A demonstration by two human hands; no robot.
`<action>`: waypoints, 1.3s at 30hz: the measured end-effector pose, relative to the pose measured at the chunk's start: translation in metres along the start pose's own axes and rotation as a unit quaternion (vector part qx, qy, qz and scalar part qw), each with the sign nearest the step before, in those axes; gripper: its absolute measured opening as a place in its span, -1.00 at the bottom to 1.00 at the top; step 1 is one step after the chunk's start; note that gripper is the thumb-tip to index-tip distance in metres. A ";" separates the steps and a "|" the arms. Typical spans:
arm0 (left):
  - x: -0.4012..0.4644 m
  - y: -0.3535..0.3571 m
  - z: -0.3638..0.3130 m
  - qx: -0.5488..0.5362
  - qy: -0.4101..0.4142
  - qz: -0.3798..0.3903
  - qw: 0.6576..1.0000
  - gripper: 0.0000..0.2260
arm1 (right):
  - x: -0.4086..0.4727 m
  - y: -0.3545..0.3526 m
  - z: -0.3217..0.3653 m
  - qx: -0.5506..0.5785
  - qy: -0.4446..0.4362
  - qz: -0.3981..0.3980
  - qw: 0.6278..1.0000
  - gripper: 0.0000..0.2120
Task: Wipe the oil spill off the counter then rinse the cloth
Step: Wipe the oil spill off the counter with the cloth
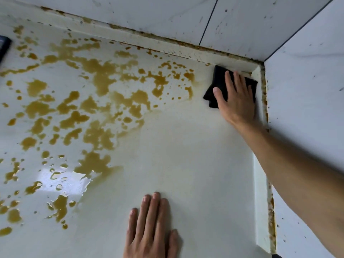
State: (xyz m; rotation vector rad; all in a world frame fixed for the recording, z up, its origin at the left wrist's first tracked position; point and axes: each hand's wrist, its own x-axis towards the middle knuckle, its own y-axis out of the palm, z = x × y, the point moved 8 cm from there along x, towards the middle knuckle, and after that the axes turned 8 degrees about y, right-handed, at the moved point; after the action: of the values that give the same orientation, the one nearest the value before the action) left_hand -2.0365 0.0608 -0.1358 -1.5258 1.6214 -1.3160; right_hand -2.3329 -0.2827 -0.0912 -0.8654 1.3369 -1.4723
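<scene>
Head view: right hand [235, 97] flat, fingers straight, pressing black cloth [219, 84] onto counter [176, 155] in far right corner against raised edge. Left hand [151, 228] flat, fingers extended, resting on near counter, holding nothing. Oil spill [96, 101] in amber blotches across left and centre, well apart from cloth. Spattered wall tiles [242, 21] behind.

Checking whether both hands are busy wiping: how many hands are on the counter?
2. The right hand presses the black cloth in the far right corner; the left hand lies flat on the counter near the bottom edge.
</scene>
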 end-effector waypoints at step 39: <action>0.016 -0.031 -0.011 0.005 0.031 0.042 0.999 -0.36 | -0.041 0.023 0.131 -0.012 -0.142 0.052 0.988 -0.36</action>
State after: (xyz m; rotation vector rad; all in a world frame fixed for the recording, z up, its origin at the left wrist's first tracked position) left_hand -2.0364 0.0519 -0.1000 -1.4066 1.6955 -1.3364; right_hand -2.1933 -0.2857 -0.0899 -0.9673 1.1701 -1.2046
